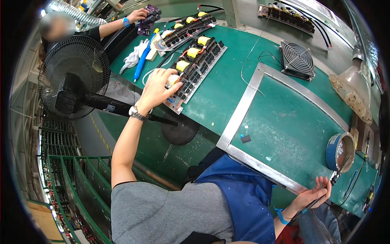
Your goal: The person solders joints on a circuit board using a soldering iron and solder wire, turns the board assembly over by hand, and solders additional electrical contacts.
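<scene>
Up near the far edge of the green workbench (227,89), left hand (156,87) stretched out, fingers (172,90) curled over the near end of a long circuit board (197,67) laden with yellow-taped coils and black parts. Fingertips bunched together around a small whitish part (174,80) at the board's lower end, thumb side up; grip on it looks closed, though exactly what sits between the tips stays partly hidden by the knuckles. Rest of the board running away from the fingers toward the upper right, lying flat on the bench. Metal-band watch (137,114) on that wrist.

Down at the lower right, right hand (315,195) held low beside the bench's metal-framed panel (243,110), fingers wrapped loosely around a thin dark tool (321,195), its tip pointing up toward a round blue-walled tin (340,151) just above. Blue wristband (281,216) on that arm.

Further off, a second board (185,26) of the same kind lying beyond the first, a blue pen-like tool (143,61) and white cloth (134,57) to its left. Another person's hand (138,15) at the top left, on a dark purple part (148,18). Black standing fan (73,77) at the left, small square cooling fan (297,59) on the bench at the upper right.
</scene>
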The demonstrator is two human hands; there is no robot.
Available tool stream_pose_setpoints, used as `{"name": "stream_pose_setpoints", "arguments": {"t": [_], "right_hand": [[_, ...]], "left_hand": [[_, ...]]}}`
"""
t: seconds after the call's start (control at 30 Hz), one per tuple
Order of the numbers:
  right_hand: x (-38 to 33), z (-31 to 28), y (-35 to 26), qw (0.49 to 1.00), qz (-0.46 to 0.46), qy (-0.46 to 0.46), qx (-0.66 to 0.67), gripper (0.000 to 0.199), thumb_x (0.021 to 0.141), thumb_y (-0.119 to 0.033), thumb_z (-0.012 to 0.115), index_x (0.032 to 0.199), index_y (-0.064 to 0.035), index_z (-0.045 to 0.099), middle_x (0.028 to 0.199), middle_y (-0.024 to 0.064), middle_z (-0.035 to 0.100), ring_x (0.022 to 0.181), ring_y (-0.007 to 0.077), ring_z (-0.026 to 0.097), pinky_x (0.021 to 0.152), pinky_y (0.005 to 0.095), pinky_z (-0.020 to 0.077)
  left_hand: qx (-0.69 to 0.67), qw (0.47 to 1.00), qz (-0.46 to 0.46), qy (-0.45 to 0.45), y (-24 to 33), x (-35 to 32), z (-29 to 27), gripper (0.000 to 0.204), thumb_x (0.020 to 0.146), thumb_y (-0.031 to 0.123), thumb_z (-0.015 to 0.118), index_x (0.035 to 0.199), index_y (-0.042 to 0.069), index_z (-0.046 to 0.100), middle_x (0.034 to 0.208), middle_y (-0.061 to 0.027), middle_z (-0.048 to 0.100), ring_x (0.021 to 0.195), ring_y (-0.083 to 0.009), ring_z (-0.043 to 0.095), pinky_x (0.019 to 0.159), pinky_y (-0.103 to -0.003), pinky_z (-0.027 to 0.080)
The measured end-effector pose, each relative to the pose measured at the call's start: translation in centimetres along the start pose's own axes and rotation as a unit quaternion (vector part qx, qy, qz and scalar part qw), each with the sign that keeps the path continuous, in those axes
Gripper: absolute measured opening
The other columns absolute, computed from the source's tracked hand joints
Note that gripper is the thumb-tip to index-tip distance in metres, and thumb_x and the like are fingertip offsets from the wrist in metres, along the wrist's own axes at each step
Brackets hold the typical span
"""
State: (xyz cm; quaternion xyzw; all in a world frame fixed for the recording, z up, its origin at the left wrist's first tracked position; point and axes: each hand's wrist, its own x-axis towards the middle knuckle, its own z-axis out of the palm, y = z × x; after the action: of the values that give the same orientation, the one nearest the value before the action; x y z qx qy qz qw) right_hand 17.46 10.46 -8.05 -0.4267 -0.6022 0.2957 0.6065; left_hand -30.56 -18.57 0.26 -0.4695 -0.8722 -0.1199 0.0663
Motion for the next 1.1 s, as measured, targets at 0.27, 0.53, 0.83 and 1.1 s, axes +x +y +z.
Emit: {"name": "stream_pose_setpoints", "arguments": {"t": [0.27,0.53,0.83,1.1], "right_hand": [[0.0,0.3,-0.2,0.999,-0.031,-0.015,-0.012,0.041,0.109,-0.027,0.035,0.125,0.0063,0.052,0.117,0.0206,0.061,0.099,0.0249,0.064,0.086,0.0362,0.0553],[0.0,0.1,-0.2,0.999,-0.032,-0.041,-0.009,0.041,0.109,-0.028,0.035,0.122,0.0061,0.053,0.114,0.0200,0.060,0.096,0.0239,0.064,0.084,0.0365,0.0559],[0.0,0.2,0.4,0.998,-0.049,-0.019,0.027,0.038,0.109,-0.027,0.037,0.121,0.0050,0.055,0.112,0.0186,0.062,0.093,0.0229,0.065,0.079,0.0346,0.0573],[-0.1,-0.1,0.0,0.998,-0.029,-0.026,0.057,0.036,0.108,-0.024,0.037,0.122,0.0045,0.055,0.115,0.0196,0.063,0.095,0.0237,0.065,0.082,0.0368,0.0576]], "left_hand": [[0.095,0.991,0.088,0.019,-0.4,0.0,-0.4,0.043,0.084,0.041,0.069,0.110,0.008,0.065,0.093,-0.0115,0.058,0.095,-0.0292,0.055,0.084,-0.041,0.046],[0.097,0.993,0.060,0.015,2.1,3.6,-5.4,0.035,0.083,0.037,0.066,0.103,0.008,0.071,0.082,-0.0155,0.064,0.084,-0.0323,0.061,0.076,-0.043,0.049],[0.054,0.969,0.009,-0.239,7.9,14.6,-17.1,0.066,0.090,0.057,0.060,0.085,-0.008,0.070,0.059,-0.0024,0.053,0.059,-0.0108,0.052,0.054,-0.032,0.043],[0.038,0.899,0.096,-0.425,16.9,17.0,-23.6,0.077,0.092,0.066,0.053,0.091,-0.010,0.067,0.070,-0.0094,0.064,0.065,-0.0164,0.059,0.060,-0.033,0.049]]}}
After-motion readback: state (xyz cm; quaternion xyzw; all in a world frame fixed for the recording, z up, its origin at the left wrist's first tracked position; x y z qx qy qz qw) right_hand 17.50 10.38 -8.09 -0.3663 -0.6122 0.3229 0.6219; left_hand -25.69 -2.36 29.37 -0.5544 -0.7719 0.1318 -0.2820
